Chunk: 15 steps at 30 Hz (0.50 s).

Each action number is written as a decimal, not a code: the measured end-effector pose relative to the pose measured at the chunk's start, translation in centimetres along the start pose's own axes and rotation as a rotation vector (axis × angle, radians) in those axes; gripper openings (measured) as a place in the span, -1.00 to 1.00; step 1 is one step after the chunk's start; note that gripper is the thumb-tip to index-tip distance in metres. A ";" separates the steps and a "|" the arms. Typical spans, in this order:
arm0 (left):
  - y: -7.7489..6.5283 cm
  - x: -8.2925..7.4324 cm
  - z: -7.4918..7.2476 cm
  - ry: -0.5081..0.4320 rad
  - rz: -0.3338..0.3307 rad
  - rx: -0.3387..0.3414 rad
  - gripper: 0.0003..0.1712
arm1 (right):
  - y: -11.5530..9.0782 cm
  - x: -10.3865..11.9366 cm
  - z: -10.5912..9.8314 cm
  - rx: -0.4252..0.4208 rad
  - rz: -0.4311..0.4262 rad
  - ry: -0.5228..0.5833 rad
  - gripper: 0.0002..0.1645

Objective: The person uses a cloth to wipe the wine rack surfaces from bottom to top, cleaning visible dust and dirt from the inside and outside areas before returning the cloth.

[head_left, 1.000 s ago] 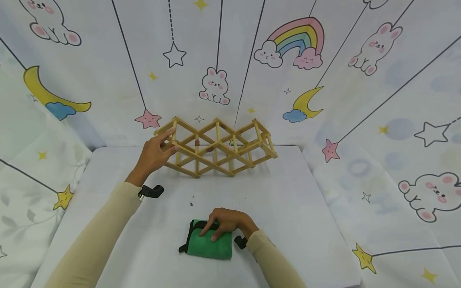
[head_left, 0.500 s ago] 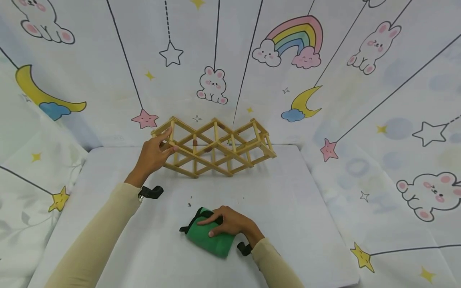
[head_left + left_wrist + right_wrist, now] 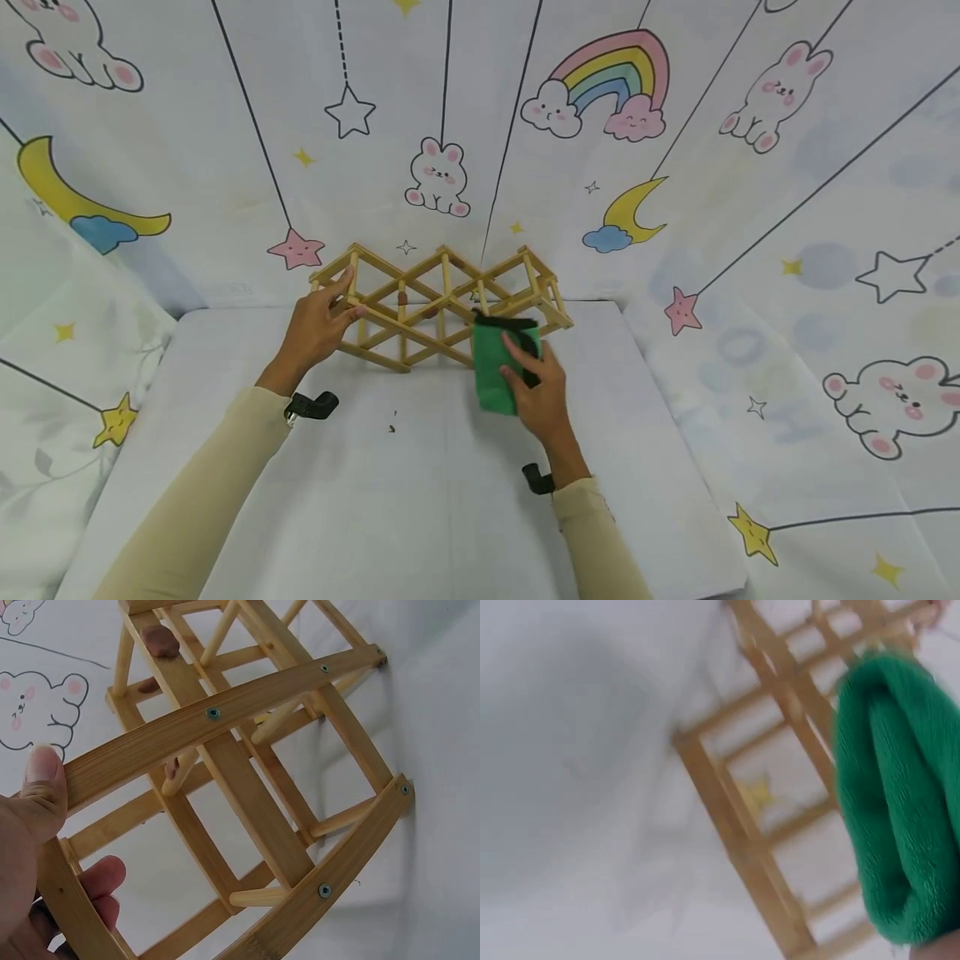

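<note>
A folding wooden lattice rack, with slats joined by round dowels, stands at the back of the table. My left hand grips its left end; in the left wrist view the thumb lies on a slat and fingertips show on the other side. Brown smears mark some of the slats. My right hand holds a folded green cloth with black edging, thumb and fingers spread over its near side. In the head view the cloth overlaps the rack's right front. Fluffy folds of the cloth fill the right wrist view's right side.
Small dark crumbs lie on the white tabletop in front of the rack. A printed fabric backdrop rises close behind the rack and along both sides.
My right hand has lifted the green cloth from the front of the table and carried it forward and right to the rack, turning it upright. The left hand keeps its grip on the rack.
</note>
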<state>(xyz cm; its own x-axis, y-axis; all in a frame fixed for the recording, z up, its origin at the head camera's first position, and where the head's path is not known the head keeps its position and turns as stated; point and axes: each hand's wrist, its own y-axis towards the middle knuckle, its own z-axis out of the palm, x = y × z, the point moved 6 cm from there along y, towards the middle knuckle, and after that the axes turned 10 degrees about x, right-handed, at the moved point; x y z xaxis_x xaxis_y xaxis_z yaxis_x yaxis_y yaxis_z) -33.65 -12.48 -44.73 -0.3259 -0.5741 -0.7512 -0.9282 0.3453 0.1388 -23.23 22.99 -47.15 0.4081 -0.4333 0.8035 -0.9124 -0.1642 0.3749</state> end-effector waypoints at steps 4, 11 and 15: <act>0.1 0.0 0.0 -0.005 -0.006 0.008 -0.13 | 2.3 0.5 -4.0 -0.277 -0.097 -0.096 -0.37; 0.1 0.4 0.1 -0.019 -0.022 0.018 -0.13 | 3.3 -3.6 -5.6 -0.344 -0.036 -0.204 -0.46; 0.1 0.5 0.1 -0.026 -0.014 0.018 -0.13 | 2.1 -5.9 -6.4 -0.420 0.108 -0.268 -0.43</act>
<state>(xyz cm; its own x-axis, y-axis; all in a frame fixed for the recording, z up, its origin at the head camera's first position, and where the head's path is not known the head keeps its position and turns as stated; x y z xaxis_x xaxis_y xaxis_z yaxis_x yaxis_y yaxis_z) -33.89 -12.64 -45.14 -0.3080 -0.5592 -0.7697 -0.9291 0.3510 0.1168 -27.31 30.88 -48.15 0.2396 -0.6495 0.7216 -0.8356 0.2405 0.4939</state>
